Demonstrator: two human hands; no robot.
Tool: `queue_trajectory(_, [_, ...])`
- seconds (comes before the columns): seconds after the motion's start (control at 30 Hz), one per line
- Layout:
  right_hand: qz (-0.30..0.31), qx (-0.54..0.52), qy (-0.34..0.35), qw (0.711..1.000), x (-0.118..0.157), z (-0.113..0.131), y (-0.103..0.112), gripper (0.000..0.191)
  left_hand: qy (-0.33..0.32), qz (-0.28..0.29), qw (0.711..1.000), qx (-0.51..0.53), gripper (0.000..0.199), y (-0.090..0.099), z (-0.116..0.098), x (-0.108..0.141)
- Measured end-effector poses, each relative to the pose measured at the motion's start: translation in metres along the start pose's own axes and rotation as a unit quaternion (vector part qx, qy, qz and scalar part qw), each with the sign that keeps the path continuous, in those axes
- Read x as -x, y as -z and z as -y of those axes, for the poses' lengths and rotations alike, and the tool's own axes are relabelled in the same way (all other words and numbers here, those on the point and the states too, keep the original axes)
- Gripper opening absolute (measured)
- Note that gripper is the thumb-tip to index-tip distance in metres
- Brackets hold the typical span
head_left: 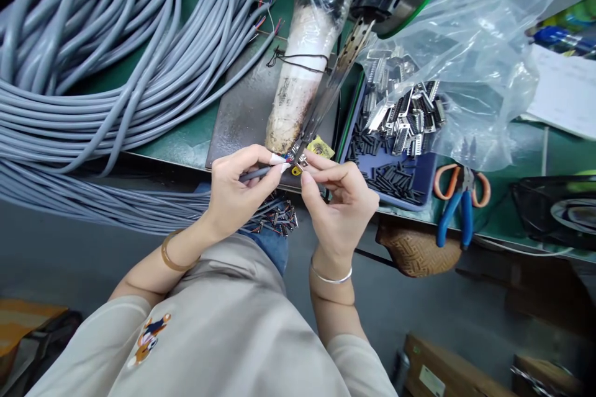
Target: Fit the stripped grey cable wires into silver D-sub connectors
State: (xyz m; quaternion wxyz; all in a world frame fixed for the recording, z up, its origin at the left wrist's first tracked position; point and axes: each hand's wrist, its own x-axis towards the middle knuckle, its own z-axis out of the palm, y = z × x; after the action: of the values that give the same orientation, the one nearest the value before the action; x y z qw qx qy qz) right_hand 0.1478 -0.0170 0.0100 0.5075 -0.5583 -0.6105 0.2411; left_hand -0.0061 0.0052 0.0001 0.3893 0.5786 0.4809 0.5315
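My left hand (242, 189) pinches a grey cable (255, 173) close to its stripped end. White coverings sit on the fingertips, and thin coloured wires show just beyond them. My right hand (339, 198) grips a small metal connector (302, 162) between thumb and fingers, right beside the wire ends. A long, perforated metal shaft, apparently a soldering iron (326, 90), slants down so that its tip meets the work between both hands. Whether the wires touch the connector's pins is too small to tell.
Bundles of grey cable (139, 102) fill the left. Cables with connectors (279, 217) hang below the table edge. A blue tray (426, 189) holds metal connectors and black sleeves under a plastic bag (493, 56). Pliers (456, 214) lie right. A plastic-wrapped white tube (298, 56) stands ahead.
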Motion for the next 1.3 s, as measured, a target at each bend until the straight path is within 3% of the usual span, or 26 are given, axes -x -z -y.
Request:
queue_trajectory(0.27, [0.026,0.025,0.011,0.999,0.000,-0.005,0.003,0.013,0.056,0.017,0.998,0.024,0.013,0.003,0.002,0.001])
queue_trajectory(0.53, [0.000,0.064,0.041,0.997,-0.005,-0.001,0.003,0.007,0.017,0.007,1.000,-0.005,0.015,0.003,0.001,0.000])
queue_trajectory(0.83, [0.021,0.090,0.056,0.994,-0.004,-0.003,0.004,0.013,0.076,0.028,0.997,0.017,0.014,0.005,0.003,0.000])
queue_trajectory(1.3, [0.006,0.101,0.115,0.988,-0.010,-0.002,0.005,0.008,-0.003,0.024,1.000,0.002,0.009,0.004,0.002,-0.002])
